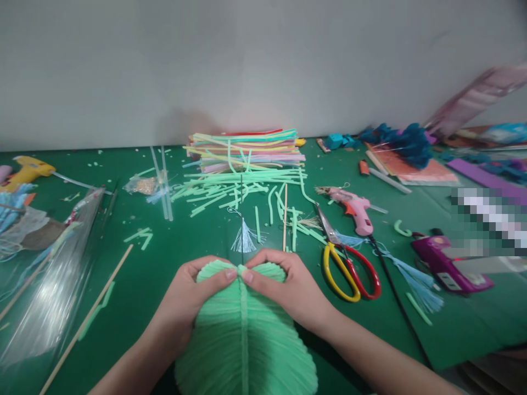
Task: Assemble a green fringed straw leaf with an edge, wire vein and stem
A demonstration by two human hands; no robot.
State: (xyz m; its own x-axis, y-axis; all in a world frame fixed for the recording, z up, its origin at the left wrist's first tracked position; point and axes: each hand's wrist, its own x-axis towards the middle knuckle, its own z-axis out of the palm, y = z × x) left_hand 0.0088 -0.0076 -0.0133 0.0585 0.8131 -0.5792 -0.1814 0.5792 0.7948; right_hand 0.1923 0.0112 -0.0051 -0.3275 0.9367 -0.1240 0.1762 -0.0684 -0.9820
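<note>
A large mint-green leaf shape of pipe cleaners, with a ridge down its middle, lies between my hands at the front of the table. My left hand pinches its far end just left of the ridge. On the other side, my right hand grips the same end, its thumb close to the left one. From this end a thin dark stem points away toward the wall. Just beyond my fingertips lies a pale blue tassel with a loop.
Green table against a grey wall. Colored pipe cleaners are stacked at the back, green cut pieces before them. To the right are scissors, a pink glue gun and a purple tape dispenser; left, a yellow glue gun and wooden stick.
</note>
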